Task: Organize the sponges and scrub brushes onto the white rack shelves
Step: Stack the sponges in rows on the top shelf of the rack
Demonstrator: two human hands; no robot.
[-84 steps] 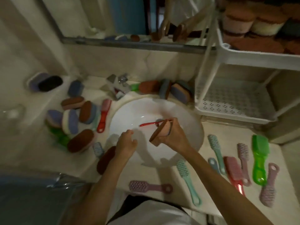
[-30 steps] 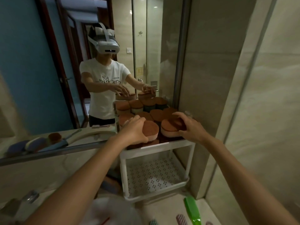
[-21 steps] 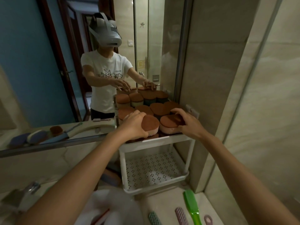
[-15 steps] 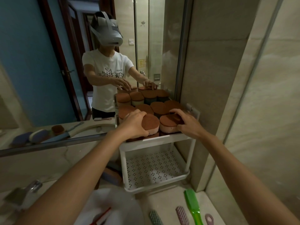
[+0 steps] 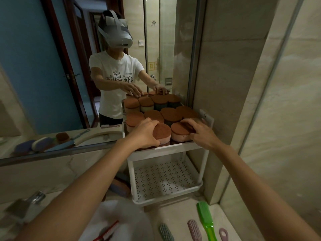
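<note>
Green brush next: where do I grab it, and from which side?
Take the green brush by its narrow handle, the end nearest you, from above, pinching across it. It lies flat on the counter, its wide head pointing toward the rack.

A wide mirror (image 5: 43,80) fills the left wall. Its metal lower edge (image 5: 52,154) runs above the pale stone bench (image 5: 178,216). Reflected in it are a blue wall (image 5: 22,49), a dark wooden door frame (image 5: 60,49) and a white light switch (image 5: 141,43). A chrome faucet (image 5: 24,205) stands at lower left, near the white sink basin (image 5: 125,216). Beige stone-look tiles (image 5: 286,110) cover the right wall.
</note>
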